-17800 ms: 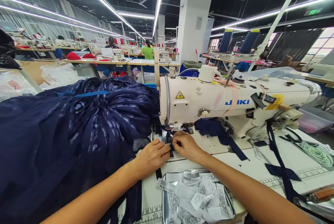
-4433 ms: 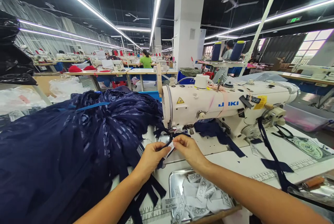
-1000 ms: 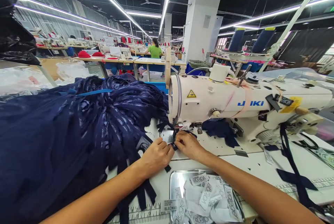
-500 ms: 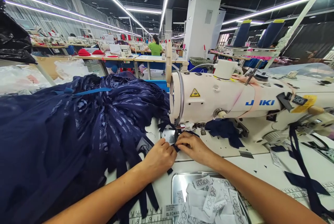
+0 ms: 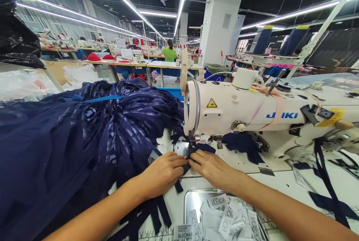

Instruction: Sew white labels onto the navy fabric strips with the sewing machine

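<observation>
In the head view, my left hand (image 5: pixel 165 170) and my right hand (image 5: pixel 211 164) meet just in front of the sewing machine's needle area (image 5: pixel 191 143). Between their fingertips runs a navy fabric strip (image 5: pixel 187 165), which leads up under the presser foot. The left fingers press it from one side, and the right thumb and fingers pinch it from the other. Its far end is hidden by the hands and the foot. Beside my left hand lies a big heap of navy lace-trimmed garments (image 5: pixel 112 136), with straps trailing over the table.
The white sewing machine (image 5: pixel 246 108) spans the right side. Near the front edge, a metal tray (image 5: pixel 187 200) holds printed white labels (image 5: pixel 226 220). Navy scraps (image 5: pixel 244 145) lie under the machine arm. A person in green (image 5: pixel 169 53) is far behind, among other tables.
My left hand has gone from a curled fist to straighter fingers laid on the strip, moving slightly left. My right hand stays by the needle, its fingers lower. The view has shifted slightly.
</observation>
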{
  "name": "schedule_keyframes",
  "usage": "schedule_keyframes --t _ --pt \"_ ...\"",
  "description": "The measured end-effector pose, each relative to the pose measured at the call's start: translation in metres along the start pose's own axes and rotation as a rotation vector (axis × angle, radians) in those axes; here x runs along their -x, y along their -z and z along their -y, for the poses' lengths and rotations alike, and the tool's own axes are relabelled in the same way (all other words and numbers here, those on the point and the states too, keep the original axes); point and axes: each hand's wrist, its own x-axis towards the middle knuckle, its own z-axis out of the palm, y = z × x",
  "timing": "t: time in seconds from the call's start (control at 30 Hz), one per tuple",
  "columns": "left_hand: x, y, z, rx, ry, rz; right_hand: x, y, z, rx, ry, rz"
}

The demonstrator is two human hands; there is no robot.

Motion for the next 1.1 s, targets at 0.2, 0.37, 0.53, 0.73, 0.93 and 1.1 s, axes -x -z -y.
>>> schedule_keyframes --t 0.2,0.37,0.53,0.73,0.93,1.1 --pt "-0.021 -0.027 -0.014 -0.017 0.123 0.029 0.010 -0.009 -0.022 -0.005 -0.042 -0.045" --pt "-0.026 -0.033 -0.016 -0.044 0.142 -0.022 0.014 -0.019 -0.021 -0.017 -0.081 -0.128" --pt "-0.028 -0.033 -0.014 -0.052 0.140 -0.044 0.014 -0.018 -0.024 -0.045 -0.078 -0.133" --pt "-0.033 -0.036 -0.014 -0.053 0.163 -0.018 0.014 -0.019 -0.029 -0.088 -0.084 -0.102" --pt "-0.035 -0.040 -0.015 -0.084 0.182 -0.053 0.015 -0.026 -0.031 -0.085 -0.108 -0.073" --pt "-0.038 -0.042 -0.015 -0.108 0.183 -0.076 0.015 -0.027 -0.032 -0.072 -0.123 -0.051"
